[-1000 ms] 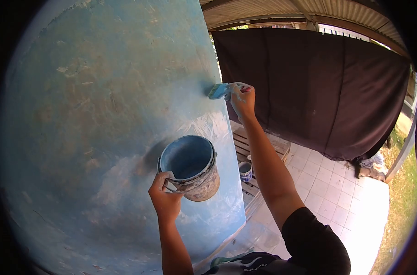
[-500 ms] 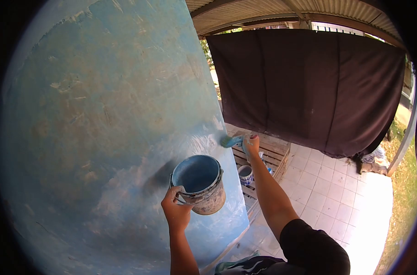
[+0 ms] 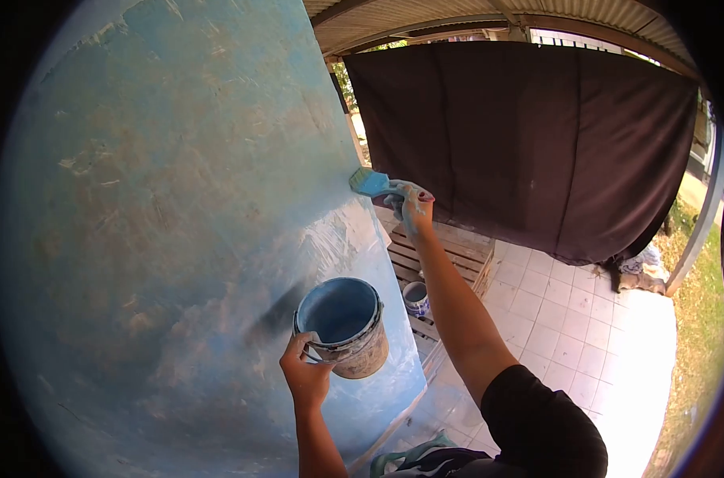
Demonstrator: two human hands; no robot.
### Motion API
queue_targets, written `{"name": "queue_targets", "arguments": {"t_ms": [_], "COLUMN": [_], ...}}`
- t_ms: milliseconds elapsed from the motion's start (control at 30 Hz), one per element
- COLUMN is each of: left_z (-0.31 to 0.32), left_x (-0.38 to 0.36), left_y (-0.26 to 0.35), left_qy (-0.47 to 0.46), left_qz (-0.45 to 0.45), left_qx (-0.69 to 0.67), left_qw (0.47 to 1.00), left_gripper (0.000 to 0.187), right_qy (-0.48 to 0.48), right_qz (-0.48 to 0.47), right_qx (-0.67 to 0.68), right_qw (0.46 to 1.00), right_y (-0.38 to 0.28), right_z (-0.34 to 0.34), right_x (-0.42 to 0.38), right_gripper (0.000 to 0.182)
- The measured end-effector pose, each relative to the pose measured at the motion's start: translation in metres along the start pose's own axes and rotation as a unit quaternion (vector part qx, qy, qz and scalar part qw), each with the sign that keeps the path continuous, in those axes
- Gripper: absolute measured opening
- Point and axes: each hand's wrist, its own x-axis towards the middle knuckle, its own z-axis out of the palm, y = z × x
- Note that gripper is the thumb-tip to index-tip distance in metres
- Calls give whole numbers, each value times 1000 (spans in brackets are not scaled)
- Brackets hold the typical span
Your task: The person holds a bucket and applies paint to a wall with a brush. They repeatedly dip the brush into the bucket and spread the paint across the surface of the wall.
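My left hand [image 3: 305,369] grips the rim of a paint-stained bucket [image 3: 360,357], thumb over the edge. Blue colour coats the bucket's inside, and its wire handle hangs near my fingers. In my right hand [image 3: 414,211], smeared with blue paint, is a paintbrush [image 3: 370,182] with a blue-coated head. Its bristles meet the right edge of a large painted panel [image 3: 195,183], or appear to. That panel is mottled blue, grey and brownish, with white streaks below the brush.
A dark cloth [image 3: 521,143] hangs behind the panel. Beneath my right arm, a paint pot [image 3: 416,298] stands on a slatted wooden pallet [image 3: 457,259]. White floor tiles [image 3: 561,319] lie to the right, with grass [image 3: 688,319] beyond. Corrugated roofing [image 3: 426,24] is overhead.
My right hand has moved the paintbrush up along the panel's right edge, above the white streaks. My left hand still holds the bucket in nearly the same place. The view has shifted slightly.
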Motion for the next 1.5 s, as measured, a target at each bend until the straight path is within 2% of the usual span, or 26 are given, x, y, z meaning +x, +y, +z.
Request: {"name": "queue_targets", "arguments": {"t_ms": [67,100,167,200,267,333,367,433,467,533,567,633,700,733,767,800,900,933,1000,1133,1200,1267,1367,1433,1500], "left_z": [0,-2,-3,-3,-2,-4,-4,-3,-3,-2,-2,0,0,0,-1,0,3,2,2,5,5,4,3,3,2], "left_x": [1,0,4,4,6,5,6,4,3,1,-1,-2,-6,-6,-6,-6,-7,-8,-9,-10,-11,-13,-12,-10,-10], "left_y": [0,-2,-6,-5,4,-7,-10,-10,-10,-16,-20,-27,-32,-30,-28,-26,-14,-9,-1,13,18,19,16,22,30], "left_qy": [1,1,-8,-9,-18,-18,-17,-11,-7,1,8,14,20,19,19,21,41,40,39,54,59,59,63,59,52], "left_qz": [0,-2,0,-1,-5,0,3,-1,-4,-1,3,-1,-7,-9,-10,-9,-3,-4,-3,16,17,14,9,6,5], "left_qx": [6,5,15,18,2,11,20,12,3,-3,-10,-17,-23,-17,-11,-11,-3,4,11,5,6,2,14,28,43], "left_qw": [1000,1000,1000,1000,1000,1000,1000,1000,1000,1000,1000,1000,1000,1000,1000,1000,999,999,999,998,998,998,998,998,998], "left_gripper": [46,46,46,46,46,46,46,47,47,48,49,49,49,48,48,48,47,47,47,46,46,47,49,49,49], "right_qy": [52,52,60,62,34,16,15,2,3,-2,5,63,116,116,125,129,67,81,18,-66,-67,-3,46,48,57], "right_qz": [75,76,98,100,-1,-19,-19,12,14,37,10,88,43,47,71,90,57,14,-49,-75,-98,-37,-49,-55,26], "right_qx": [7,6,-119,-117,-226,-92,-91,62,62,27,5,-41,-60,-61,-251,-430,-403,-311,-249,-74,-54,-5,-57,-92,-246], "right_qw": [996,996,986,986,973,995,996,998,998,999,1000,993,991,990,957,889,911,947,967,992,991,999,996,993,967], "right_y": [41,48,55,59,55,9,-4,-13,-7,24,53,90,153,147,139,127,90,87,33,-45,-31,2,60,67,59], "right_z": [-31,-42,-55,-58,-54,-15,0,17,20,11,-7,-46,-92,-98,-103,-101,-61,-41,9,63,58,34,-13,-35,-42], "right_x": [-29,-38,-46,-40,-10,-6,-2,3,-1,-14,-26,-51,-77,-92,-104,-108,-94,-82,-67,-52,-52,-67,-91,-94,-88], "right_gripper": [26,26,30,30,33,29,29,26,26,29,30,28,24,24,23,22,23,21,21,23,23,22,21,21,21]}}
